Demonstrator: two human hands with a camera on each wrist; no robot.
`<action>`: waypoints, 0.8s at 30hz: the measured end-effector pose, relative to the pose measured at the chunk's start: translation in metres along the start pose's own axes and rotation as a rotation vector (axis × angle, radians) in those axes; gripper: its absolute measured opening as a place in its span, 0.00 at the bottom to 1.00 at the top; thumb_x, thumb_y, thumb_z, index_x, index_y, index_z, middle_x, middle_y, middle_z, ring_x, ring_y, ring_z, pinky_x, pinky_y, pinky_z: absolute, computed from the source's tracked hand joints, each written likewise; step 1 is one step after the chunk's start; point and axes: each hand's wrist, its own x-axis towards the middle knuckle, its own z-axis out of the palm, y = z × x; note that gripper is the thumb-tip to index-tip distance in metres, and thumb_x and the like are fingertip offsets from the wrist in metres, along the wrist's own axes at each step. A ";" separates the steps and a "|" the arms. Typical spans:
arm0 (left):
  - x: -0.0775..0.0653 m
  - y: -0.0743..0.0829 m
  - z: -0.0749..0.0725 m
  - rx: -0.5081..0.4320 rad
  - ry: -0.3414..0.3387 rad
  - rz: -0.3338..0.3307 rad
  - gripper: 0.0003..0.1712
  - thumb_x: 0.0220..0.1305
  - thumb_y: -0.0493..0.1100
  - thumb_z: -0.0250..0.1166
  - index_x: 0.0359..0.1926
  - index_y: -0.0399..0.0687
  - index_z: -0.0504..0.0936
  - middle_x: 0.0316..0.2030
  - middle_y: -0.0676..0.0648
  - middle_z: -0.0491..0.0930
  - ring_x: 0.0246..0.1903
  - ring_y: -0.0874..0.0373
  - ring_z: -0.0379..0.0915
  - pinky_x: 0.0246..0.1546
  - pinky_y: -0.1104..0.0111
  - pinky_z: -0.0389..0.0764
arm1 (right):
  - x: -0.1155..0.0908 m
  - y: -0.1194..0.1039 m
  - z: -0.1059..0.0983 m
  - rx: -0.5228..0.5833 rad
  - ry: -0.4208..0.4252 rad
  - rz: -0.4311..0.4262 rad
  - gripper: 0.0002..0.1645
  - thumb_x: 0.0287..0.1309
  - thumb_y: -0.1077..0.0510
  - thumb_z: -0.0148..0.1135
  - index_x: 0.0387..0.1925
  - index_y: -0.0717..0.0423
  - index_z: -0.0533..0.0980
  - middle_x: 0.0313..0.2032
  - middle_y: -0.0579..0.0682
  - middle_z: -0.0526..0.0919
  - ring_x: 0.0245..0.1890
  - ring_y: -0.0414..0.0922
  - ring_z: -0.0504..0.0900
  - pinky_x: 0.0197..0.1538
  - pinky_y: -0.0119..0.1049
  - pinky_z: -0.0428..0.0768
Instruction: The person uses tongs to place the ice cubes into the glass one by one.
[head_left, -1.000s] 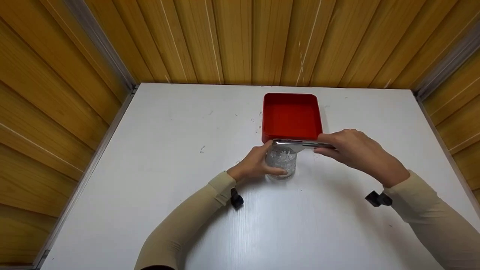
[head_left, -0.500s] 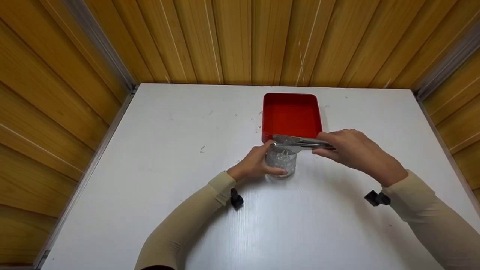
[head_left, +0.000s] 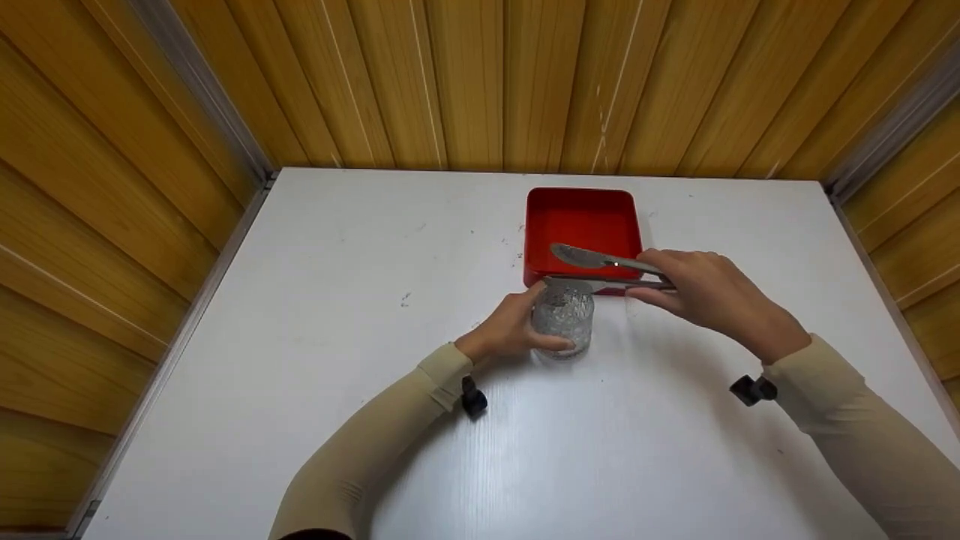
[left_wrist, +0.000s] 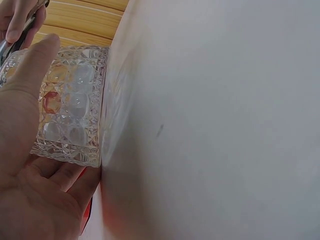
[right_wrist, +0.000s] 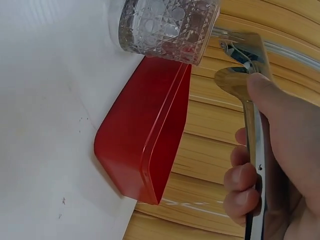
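My left hand (head_left: 504, 326) holds a clear, patterned glass cup (head_left: 564, 326) standing upright on the white table. In the left wrist view, the thumb lies along the near side of the glass cup (left_wrist: 65, 105) and the other fingers reach round its far side. My right hand (head_left: 716, 300) grips silver metal tongs (head_left: 637, 283) by the handle end. Their two arms are spread, the lower one across the cup's mouth, the upper one overlapping the red box. A rounded, spoon-like tip of the tongs (right_wrist: 232, 82) shows in the right wrist view; nothing is visible between the arms.
Just behind the cup is an open red square box (head_left: 531, 232), with nothing visible inside. The white table (head_left: 337, 300) bears small dark marks. Yellow wood-look panels (head_left: 465, 82) stand at its back and sides.
The tongs have risen slightly from the cup's mouth, and their arms have spread from nearly together to clearly apart. My left hand and the cup have stayed put.
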 end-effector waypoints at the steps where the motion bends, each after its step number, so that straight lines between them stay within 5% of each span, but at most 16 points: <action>1: 0.000 0.000 0.000 0.006 0.001 -0.004 0.52 0.52 0.56 0.82 0.72 0.49 0.64 0.57 0.48 0.81 0.54 0.60 0.75 0.58 0.69 0.75 | 0.001 0.003 0.000 -0.003 0.014 0.004 0.22 0.59 0.49 0.76 0.50 0.51 0.78 0.31 0.45 0.85 0.23 0.40 0.73 0.27 0.35 0.75; 24: 0.001 0.002 0.001 -0.012 0.017 -0.011 0.50 0.50 0.55 0.83 0.70 0.51 0.68 0.56 0.48 0.82 0.53 0.60 0.77 0.57 0.69 0.77 | 0.007 0.083 0.007 0.046 0.163 0.334 0.23 0.67 0.46 0.68 0.51 0.60 0.75 0.28 0.55 0.77 0.28 0.52 0.74 0.29 0.44 0.73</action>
